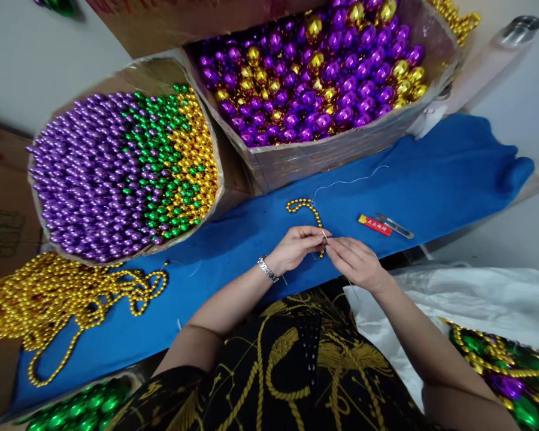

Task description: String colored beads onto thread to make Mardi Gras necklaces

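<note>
My left hand (294,248), with a metal watch at the wrist, pinches the near end of a short string of gold beads (303,206) over the blue cloth (431,179). Fingertip to fingertip with it, my right hand (354,261) is closed in a pinch on the same end, where a small needle seems to show. A thin white thread (350,179) runs from the beads up and to the right across the cloth.
A red lighter (375,225) and metal snips (395,225) lie right of my hands. Behind are a box of purple, green and gold beads (117,173) and a box of purple and gold balls (314,72). Gold bead strands (49,299) pile up at left. White plastic bag (476,299) at right.
</note>
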Demonstrator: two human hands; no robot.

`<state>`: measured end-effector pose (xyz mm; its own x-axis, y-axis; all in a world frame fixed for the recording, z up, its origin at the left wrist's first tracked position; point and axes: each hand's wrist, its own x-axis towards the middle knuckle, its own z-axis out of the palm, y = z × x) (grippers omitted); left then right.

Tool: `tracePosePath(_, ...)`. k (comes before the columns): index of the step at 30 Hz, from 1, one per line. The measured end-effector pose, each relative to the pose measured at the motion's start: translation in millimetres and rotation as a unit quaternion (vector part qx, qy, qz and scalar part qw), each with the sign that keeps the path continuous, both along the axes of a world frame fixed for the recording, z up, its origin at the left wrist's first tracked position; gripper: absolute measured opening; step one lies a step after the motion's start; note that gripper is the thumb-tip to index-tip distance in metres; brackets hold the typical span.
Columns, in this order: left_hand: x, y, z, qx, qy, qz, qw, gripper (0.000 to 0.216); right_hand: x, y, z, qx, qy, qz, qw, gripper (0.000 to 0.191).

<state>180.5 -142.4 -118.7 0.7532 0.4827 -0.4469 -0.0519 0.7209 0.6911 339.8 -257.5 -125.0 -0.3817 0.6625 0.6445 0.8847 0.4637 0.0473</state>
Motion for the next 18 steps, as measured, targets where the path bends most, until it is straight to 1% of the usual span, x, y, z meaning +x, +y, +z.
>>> tracePosePath(6,1,0,-0.6,0.008,0.009,-0.006,1.000,0.031,2,-1,3.1,0.003,-0.005,-0.001,1.000,0.021)
tracePosePath(12,2,4,-3.5,0.079,0.029,-0.031,0.996,0.033,7,-4,7.2,-0.014,-0.053,0.016,0.998,0.020)
tracePosePath(15,1,6,-3.7,0.108,0.039,-0.054,0.992,0.036,10,-7,6.1,-0.038,-0.058,0.018,0.997,0.020)
tracePosePath(18,1,7,-3.3,0.112,0.040,-0.070,0.990,0.038,13,-9,3.0,-0.065,-0.037,0.025,0.997,0.023)
